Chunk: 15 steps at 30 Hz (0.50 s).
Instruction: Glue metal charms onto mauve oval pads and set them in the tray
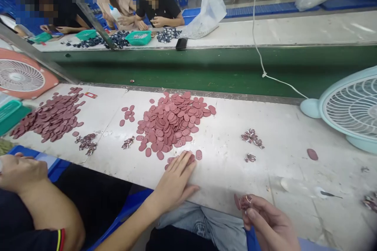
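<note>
My left hand (174,182) lies palm down, fingers stretched out, on a few reddish-pink oval discs (170,160) at the near edge of the white table. Just beyond its fingertips, a large heap of the same oval discs (167,121) spreads over the tabletop. Over the table's near edge, my right hand (269,221) pinches a small shiny brown-and-silver piece (245,201) between thumb and fingers. A reddish oval disc (237,202) shows at its tip; whether the two are joined I cannot tell. Small clusters of shiny pieces (252,138) lie farther up the table.
A second disc heap (55,115) lies left, near a co-worker's arm (50,204). A pale blue fan (353,106) stands right, an orange fan (23,74) left. A clear bottle (297,186) with a dark thin tip lies at right. Co-workers sit beyond the green belt (176,72).
</note>
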### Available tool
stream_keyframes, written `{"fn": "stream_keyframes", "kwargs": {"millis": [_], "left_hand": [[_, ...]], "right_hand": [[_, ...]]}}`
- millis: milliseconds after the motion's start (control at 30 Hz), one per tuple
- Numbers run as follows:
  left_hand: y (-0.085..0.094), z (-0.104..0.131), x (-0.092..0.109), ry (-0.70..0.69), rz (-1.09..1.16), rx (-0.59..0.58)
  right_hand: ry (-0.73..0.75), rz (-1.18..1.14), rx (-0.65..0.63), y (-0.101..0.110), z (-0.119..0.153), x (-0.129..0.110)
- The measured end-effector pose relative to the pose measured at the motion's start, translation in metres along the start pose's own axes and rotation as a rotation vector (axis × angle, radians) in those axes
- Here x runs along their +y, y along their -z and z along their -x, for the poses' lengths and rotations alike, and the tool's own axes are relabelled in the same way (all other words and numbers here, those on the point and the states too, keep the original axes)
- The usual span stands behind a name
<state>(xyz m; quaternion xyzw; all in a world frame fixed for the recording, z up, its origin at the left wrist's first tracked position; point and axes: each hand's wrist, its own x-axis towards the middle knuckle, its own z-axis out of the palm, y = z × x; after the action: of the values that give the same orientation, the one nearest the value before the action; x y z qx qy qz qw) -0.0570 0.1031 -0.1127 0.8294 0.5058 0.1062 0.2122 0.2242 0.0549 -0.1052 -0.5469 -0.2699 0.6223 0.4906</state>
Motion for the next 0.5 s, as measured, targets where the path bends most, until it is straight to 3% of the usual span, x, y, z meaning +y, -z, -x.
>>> {"fn": "stream_keyframes", "kwargs": {"millis": [100,200,367,500], "left_hand": [[-0.002,-0.015,0.014,-0.111,0.041,-0.076],[-0.001,-0.028,0.022,-0.183,0.105,-0.079],[0.003,-0.056,0.019,-0.2,0.006,0.086],[0.004,-0.076,0.019,-0.216,-0.046,0.08]], "right_hand": [[0.015,-0.026,0.063,0.002,0.006,-0.004],[0.077,-0.008,0.064,0.018,0.013,-0.006],[0.144,0.052,0.224,0.069,0.029,0.005],[0.159,0.099,0.403,0.112,0.05,0.022]]}}
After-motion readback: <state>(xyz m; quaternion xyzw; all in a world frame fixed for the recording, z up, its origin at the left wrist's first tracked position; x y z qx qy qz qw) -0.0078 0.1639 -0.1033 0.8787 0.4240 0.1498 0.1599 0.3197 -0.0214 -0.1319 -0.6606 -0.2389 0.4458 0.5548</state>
